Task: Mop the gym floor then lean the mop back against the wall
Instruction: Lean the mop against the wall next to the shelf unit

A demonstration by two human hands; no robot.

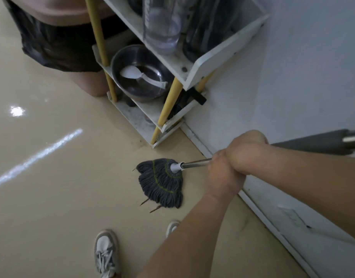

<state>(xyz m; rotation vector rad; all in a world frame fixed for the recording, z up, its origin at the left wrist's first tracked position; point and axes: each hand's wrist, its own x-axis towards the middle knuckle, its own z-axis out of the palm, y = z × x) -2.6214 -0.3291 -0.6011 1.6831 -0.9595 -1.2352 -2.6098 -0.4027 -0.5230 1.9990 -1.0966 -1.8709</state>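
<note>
The mop head (162, 183), grey strings with green stitching, lies flat on the beige floor (62, 197) close to the white wall (303, 87). Its metal handle (196, 163) runs up to the right, ending in a grey foam grip (313, 143). My left hand (222, 177) is closed around the handle lower down. Just above it, touching it, my right hand (246, 151) grips the same handle. The stretch of handle under both hands is hidden.
A white shelf unit with yellow posts (172, 97) stands in the corner beyond the mop, holding a steel bowl (140, 73) with a white spoon, and bottles (162, 27). A pink bin with a black bag (58, 43) is at upper left. My shoes (106, 253) are below. A white baseboard (262, 209) runs along the wall.
</note>
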